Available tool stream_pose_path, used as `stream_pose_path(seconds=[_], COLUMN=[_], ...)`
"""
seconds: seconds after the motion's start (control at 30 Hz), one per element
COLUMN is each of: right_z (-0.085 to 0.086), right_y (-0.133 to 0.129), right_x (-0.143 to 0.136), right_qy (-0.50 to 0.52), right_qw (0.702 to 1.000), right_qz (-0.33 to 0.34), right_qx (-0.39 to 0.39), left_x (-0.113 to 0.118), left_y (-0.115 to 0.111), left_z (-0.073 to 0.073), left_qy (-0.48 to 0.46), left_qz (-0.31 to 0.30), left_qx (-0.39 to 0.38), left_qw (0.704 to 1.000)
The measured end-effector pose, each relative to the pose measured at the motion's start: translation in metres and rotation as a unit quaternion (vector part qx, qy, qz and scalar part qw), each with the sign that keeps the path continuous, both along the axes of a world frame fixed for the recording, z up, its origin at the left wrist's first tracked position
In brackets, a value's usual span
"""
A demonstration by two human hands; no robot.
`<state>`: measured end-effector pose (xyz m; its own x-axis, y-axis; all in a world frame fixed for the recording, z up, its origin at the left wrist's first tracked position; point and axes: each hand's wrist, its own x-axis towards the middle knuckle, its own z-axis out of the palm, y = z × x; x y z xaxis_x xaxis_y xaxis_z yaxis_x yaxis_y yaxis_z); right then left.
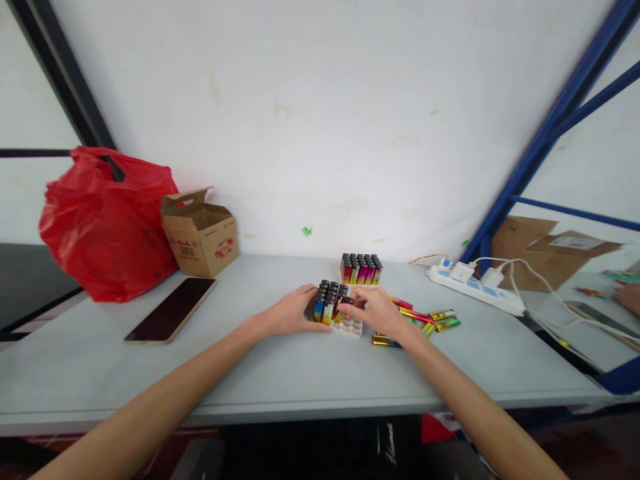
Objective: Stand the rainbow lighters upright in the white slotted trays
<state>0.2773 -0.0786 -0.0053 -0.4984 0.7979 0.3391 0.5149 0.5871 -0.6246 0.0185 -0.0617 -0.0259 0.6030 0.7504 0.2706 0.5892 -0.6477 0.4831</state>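
Note:
A white tray (354,327) with round-edged slots stands near the middle of the table. Black-topped lighters (327,305) in shiny colours stand upright in its left part, while slots show bare at the front right. My left hand (291,311) is curved around the tray's left side, thumb at the front and fingers behind. In my right hand (376,309), thumb and fingers pinch a dark red lighter (345,303) over the tray; its lower end is partly hidden. Loose shiny lighters (417,315) lie to the right, some behind my right wrist.
A second block of upright lighters (361,269) stands near the wall. At left are a phone (173,311), an open cardboard box (203,240) and a red plastic bag (110,227). A white power strip (475,288) with cables lies at right, beside a blue metal frame (540,147).

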Motion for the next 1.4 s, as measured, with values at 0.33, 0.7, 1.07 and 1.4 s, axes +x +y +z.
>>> stream_pose_path(seconds=[0.33,0.7,1.07,1.4], right_z=[-0.003,-0.011,-0.017,-0.017], right_y=[0.013,0.059,0.062,0.053], right_x=[-0.003,0.121,0.087,0.056], right_qy=[-0.157,-0.165,0.13,0.339], right_qw=[0.982,0.981,0.985,0.923], right_qz=[-0.001,-0.094,-0.097,-0.105], right_qx=[0.104,-0.049,-0.05,-0.149], left_x=[-0.002,-0.004,-0.003,-0.002], left_y=[0.004,0.005,0.005,0.005], left_z=[-0.005,-0.004,-0.003,-0.003], left_qy=[0.012,0.031,0.027,0.021], left_qz=[-0.001,0.001,-0.002,0.0], left_qx=[0.013,0.004,0.005,0.004], left_qw=[1.0,0.999,1.0,1.0])
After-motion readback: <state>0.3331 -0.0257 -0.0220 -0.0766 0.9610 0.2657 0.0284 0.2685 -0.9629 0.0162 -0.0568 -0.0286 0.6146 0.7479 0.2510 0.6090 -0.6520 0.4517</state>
